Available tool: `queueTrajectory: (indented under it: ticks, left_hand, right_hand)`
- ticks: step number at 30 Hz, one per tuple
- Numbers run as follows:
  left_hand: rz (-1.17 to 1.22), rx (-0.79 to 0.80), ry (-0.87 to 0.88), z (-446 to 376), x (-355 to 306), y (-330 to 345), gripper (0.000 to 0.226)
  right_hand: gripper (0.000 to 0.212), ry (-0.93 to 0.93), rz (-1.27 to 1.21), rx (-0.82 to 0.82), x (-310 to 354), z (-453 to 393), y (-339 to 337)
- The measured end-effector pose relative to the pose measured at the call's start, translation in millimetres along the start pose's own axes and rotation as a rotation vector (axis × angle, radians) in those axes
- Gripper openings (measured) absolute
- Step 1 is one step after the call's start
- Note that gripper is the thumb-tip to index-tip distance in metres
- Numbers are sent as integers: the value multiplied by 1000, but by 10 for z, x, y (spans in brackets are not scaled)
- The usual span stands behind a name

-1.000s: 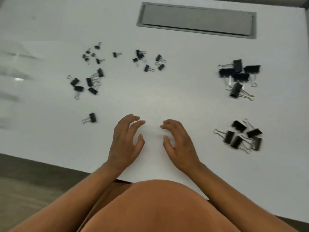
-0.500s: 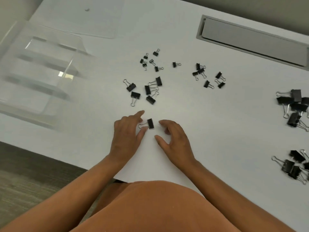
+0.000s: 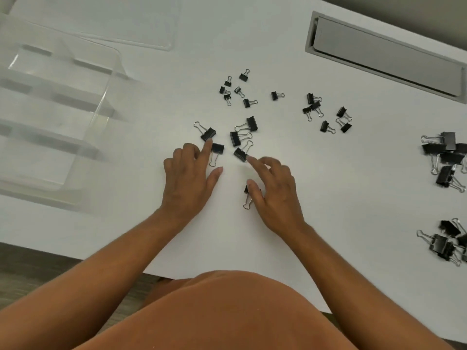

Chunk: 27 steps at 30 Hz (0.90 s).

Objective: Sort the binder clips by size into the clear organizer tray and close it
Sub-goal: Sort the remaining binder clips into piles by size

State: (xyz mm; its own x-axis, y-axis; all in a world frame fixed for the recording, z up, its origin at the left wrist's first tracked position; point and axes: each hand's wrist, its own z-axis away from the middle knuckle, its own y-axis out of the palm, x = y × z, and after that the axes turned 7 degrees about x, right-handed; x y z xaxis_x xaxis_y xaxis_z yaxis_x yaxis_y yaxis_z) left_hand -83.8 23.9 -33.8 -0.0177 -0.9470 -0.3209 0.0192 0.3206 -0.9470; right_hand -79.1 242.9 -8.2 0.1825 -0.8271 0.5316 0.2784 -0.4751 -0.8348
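Black binder clips lie in groups on the white table. My left hand (image 3: 189, 175) rests on the table, its straight index finger touching a medium clip (image 3: 217, 148) in the middle cluster (image 3: 241, 135). My right hand (image 3: 276, 189) stretches its index finger to another medium clip (image 3: 240, 154), and its thumb rests on a lone clip (image 3: 249, 192). Neither hand grips a clip. The clear organizer tray (image 3: 50, 109) stands open at the left with bare compartments. Its flat clear lid (image 3: 121, 24) lies behind it.
Tiny clips (image 3: 235, 89) and small clips (image 3: 326, 114) lie beyond the hands. Two heaps of large clips sit at the right edge, one farther (image 3: 446, 155) and one nearer (image 3: 447, 242). A grey cable hatch (image 3: 386, 51) is set into the table's far side.
Both hands slid forward from the lone clip to the medium cluster, index fingers now stretched out. The lone clip lies under my right thumb. The view shifted left, showing more of the tray.
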Motion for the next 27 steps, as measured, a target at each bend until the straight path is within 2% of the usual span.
queueTrajectory:
  ticks: [3, 6, 10, 16, 20, 23, 25, 27]
  left_hand:
    - [-5, -18, 93, 14, 39, 9, 51]
    - [12, 16, 177, 142, 71, 18, 49]
    - [87, 47, 236, 304, 76, 55, 50]
    - [151, 89, 220, 365, -76, 86, 51]
    - [154, 100, 186, 388, -181, 122, 57]
    - [153, 105, 212, 397, -154, 128, 63]
    - [191, 113, 215, 405, -118, 122, 64]
    - [257, 114, 196, 407, -94, 111, 60]
  right_hand:
    - [44, -11, 113, 25, 33, -180, 11]
    - [30, -3, 28, -58, 13, -179, 25]
    - [7, 112, -113, -113, -86, 19, -15]
    - [20, 264, -63, -186, -298, 226, -186]
    - [19, 250, -78, -109, -290, 355, -239]
    - [35, 253, -141, -74, -199, 475, -231]
    - [60, 242, -123, -66, -189, 520, -232]
    - [81, 201, -8, 26, -204, 534, -224]
